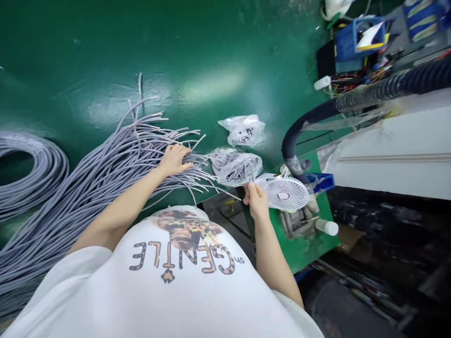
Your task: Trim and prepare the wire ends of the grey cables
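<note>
A thick bundle of grey cables (105, 173) lies on the green table (197, 56), running from the left edge towards the middle, its loose tips fanned out in front of the person. Lying that way, the cut ends seem meant to be within easy reach of both hands. The left hand (172, 160) rests palm down on the bundle near those tips, half open, fingers curved and thumb apart, perhaps to steady or sort the strands; whether it has hold of any one cable I cannot tell. The right hand (258, 202) has its fingers drawn together in a pinch at the near corner of a clear bag (239, 170) of small grey pieces. One cable tip reaches close to those fingers, but what they hold is too small to make out. That bag sits right by the cable ends, probably to keep the reach short. A second bag (246, 131), with dark bits inside, lies just beyond it. To the left is a cable coil (51, 164), probably set there out of the way. A white fan (283, 195) stands just beside the right hand, beneath a black hose (322, 112).
</note>
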{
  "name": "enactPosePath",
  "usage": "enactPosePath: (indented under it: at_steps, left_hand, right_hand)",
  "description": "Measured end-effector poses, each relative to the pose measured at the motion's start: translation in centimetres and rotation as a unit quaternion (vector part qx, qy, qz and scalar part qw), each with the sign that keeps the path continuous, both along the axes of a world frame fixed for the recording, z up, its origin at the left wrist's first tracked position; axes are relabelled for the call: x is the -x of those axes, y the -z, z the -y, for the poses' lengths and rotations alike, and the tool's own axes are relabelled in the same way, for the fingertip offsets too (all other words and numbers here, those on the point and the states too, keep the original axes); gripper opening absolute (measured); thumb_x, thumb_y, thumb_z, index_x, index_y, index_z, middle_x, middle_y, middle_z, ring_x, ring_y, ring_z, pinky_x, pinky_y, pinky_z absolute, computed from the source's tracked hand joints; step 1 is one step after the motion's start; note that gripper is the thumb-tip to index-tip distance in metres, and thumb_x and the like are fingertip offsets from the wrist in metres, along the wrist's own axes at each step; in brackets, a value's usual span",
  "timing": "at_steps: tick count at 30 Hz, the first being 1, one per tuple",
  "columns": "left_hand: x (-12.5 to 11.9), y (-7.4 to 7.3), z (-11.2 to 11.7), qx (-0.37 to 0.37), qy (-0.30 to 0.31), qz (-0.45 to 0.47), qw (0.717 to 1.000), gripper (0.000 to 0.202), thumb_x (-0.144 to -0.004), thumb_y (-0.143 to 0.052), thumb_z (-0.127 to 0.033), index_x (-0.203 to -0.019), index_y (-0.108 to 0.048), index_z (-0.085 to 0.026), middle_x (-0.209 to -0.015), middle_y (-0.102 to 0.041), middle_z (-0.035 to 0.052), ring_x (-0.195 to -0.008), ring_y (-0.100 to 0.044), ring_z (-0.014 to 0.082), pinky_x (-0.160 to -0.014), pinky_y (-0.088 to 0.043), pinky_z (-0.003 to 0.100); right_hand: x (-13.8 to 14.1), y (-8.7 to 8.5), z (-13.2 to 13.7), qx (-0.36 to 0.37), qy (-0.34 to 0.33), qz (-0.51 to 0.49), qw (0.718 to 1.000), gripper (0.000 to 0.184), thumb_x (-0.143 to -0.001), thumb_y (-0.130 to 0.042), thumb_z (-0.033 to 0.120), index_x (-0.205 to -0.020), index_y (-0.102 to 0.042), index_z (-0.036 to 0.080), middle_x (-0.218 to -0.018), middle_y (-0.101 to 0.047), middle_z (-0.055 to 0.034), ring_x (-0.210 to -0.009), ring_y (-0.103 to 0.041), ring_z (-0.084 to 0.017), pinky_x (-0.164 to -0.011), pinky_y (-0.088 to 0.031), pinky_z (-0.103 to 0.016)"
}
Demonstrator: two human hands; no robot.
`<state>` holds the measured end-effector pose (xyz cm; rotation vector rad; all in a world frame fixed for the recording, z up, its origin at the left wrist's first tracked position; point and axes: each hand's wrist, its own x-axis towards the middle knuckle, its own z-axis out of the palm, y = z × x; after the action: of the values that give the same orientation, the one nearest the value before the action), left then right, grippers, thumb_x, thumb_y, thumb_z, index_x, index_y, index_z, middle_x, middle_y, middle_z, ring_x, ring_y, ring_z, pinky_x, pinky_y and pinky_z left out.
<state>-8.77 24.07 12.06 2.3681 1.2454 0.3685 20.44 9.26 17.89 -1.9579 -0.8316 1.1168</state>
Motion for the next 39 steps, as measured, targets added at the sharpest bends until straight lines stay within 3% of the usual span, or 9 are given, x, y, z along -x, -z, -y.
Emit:
enactPosePath:
  at_steps: [4,9,12,16,22,25,30,35,39]
  left_hand:
    - [3.4,-1.3,2.9,-0.032,-0.094,0.017,0.995,0.038,-0.088,-0.051,-0.045,-0.114,-0.06,-0.02,-0.118,-0.064,0.01,-0.112,-0.053,0.0254,-0.094,-0.036,0.04]
    - [5.3,-1.5,5.5,0.004,-0.195,-0.076,0.978,0.036,-0.09,-0.047,-0.044,-0.112,-0.061,-0.019,-0.115,-0.063,0.0123,-0.11,-0.052,0.0299,-0.093,-0.035,0.043]
    - [4.8,-1.5,6.0,0.012,-0.209,-0.121,0.97,0.048,-0.088,-0.049,-0.048,-0.123,-0.055,-0.016,-0.122,-0.06,0.0159,-0.111,-0.05,0.0336,-0.093,-0.033,0.046]
    - [4.7,-1.7,6.1,0.019,-0.207,-0.162,0.965,0.05,-0.087,-0.048,-0.052,-0.118,-0.059,-0.014,-0.11,-0.065,0.0174,-0.105,-0.052,0.0345,-0.088,-0.035,0.045]
    - [5.4,-2.3,6.5,0.038,-0.186,-0.175,0.966,0.056,-0.085,-0.043,-0.062,-0.098,-0.07,-0.015,-0.095,-0.065,0.0176,-0.099,-0.054,0.034,-0.084,-0.036,0.046]
    - [5.7,-2.4,7.1,0.043,-0.16,-0.159,0.973,0.055,-0.084,-0.044,-0.063,-0.096,-0.072,-0.017,-0.092,-0.066,0.0153,-0.096,-0.055,0.0318,-0.084,-0.037,0.046]
    - [7.5,-1.2,6.3,0.098,-0.187,-0.057,0.976,0.042,-0.093,-0.036,-0.04,-0.101,-0.07,-0.017,-0.099,-0.071,0.0116,-0.096,-0.06,0.0254,-0.087,-0.042,0.038]
    - [9.7,-0.1,4.2,0.18,-0.254,0.045,0.949,0.035,-0.088,-0.042,-0.026,-0.107,-0.068,-0.015,-0.094,-0.073,0.0073,-0.083,-0.066,0.0188,-0.08,-0.048,0.028]
    - [9.2,-0.2,3.6,0.141,-0.236,0.0,0.961,0.031,-0.082,-0.053,-0.024,-0.108,-0.068,-0.018,-0.101,-0.069,0.0068,-0.086,-0.065,0.0198,-0.08,-0.047,0.03]
  right_hand:
    - [-1.8,3.2,-2.0,0.039,0.018,0.053,0.998,0.059,-0.067,-0.063,0.059,-0.106,-0.055,0.016,-0.076,-0.063,-0.0033,-0.048,-0.056,-0.013,-0.043,-0.044,-0.026]
    - [-0.1,-0.4,-4.8,-0.114,-0.125,0.148,0.974,0.036,-0.082,-0.054,0.044,-0.1,-0.065,0.015,-0.089,-0.07,-0.0094,-0.071,-0.065,-0.018,-0.066,-0.053,-0.032]
    - [4.0,-2.7,-8.5,-0.197,-0.307,0.198,0.91,0.027,-0.089,-0.047,0.031,-0.098,-0.068,0.016,-0.1,-0.071,-0.0095,-0.092,-0.065,-0.02,-0.086,-0.049,-0.035]
    - [9.9,-2.9,-13.3,-0.18,-0.532,0.254,0.788,0.034,-0.089,-0.038,0.012,-0.109,-0.066,0.015,-0.113,-0.068,-0.01,-0.107,-0.058,-0.021,-0.095,-0.043,-0.034]
    - [12.6,-1.1,-13.8,-0.05,-0.617,0.397,0.678,0.031,-0.089,-0.041,0.014,-0.107,-0.066,0.009,-0.103,-0.068,-0.0191,-0.098,-0.059,-0.029,-0.081,-0.042,-0.035]
    - [12.4,-0.5,-12.7,-0.029,-0.651,0.358,0.668,0.033,-0.089,-0.039,0.009,-0.104,-0.068,0.014,-0.101,-0.069,-0.0141,-0.095,-0.06,-0.023,-0.08,-0.04,-0.03]
    - [14.2,1.3,-14.6,-0.067,-0.603,0.356,0.711,0.038,-0.09,-0.037,0.007,-0.117,-0.063,0.01,-0.111,-0.065,-0.0151,-0.105,-0.055,-0.023,-0.087,-0.039,-0.031]
    - [16.8,3.4,-17.8,-0.037,-0.609,0.411,0.677,0.029,-0.089,-0.05,0.017,-0.11,-0.065,0.003,-0.115,-0.062,-0.0231,-0.111,-0.049,-0.03,-0.087,-0.039,-0.038]
    - [17.0,2.3,-18.4,-0.027,-0.624,0.408,0.666,0.032,-0.091,-0.05,0.024,-0.113,-0.062,0.005,-0.113,-0.065,-0.022,-0.107,-0.054,-0.029,-0.083,-0.04,-0.035]
